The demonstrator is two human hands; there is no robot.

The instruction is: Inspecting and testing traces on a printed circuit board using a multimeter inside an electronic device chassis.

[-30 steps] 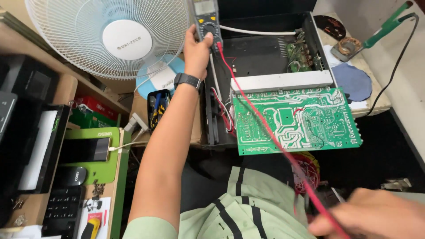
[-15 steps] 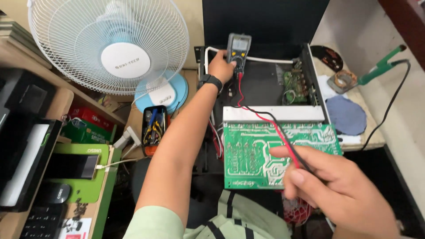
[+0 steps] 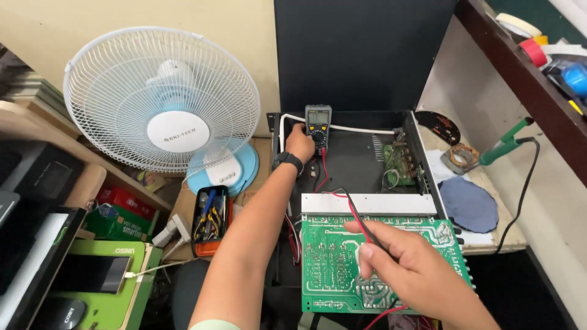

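Your left hand was stretched far forward, fingers closed on the lower left of the multimeter, which stood upright in the open black chassis with its long axis vertical and its display facing you. Your right hand was nearer to you, pinching the probe like a pen, thumb and forefinger clenched around its thin shaft. The probe's long axis ran diagonally, tip up and to the left of that hand, over the green circuit board. The red lead trailed from the meter back toward your right hand. The probe looked light, stiff and slim, best gripped along its insulated barrel; the board probably was rigid but fragile. A white fan stood left of your left arm.
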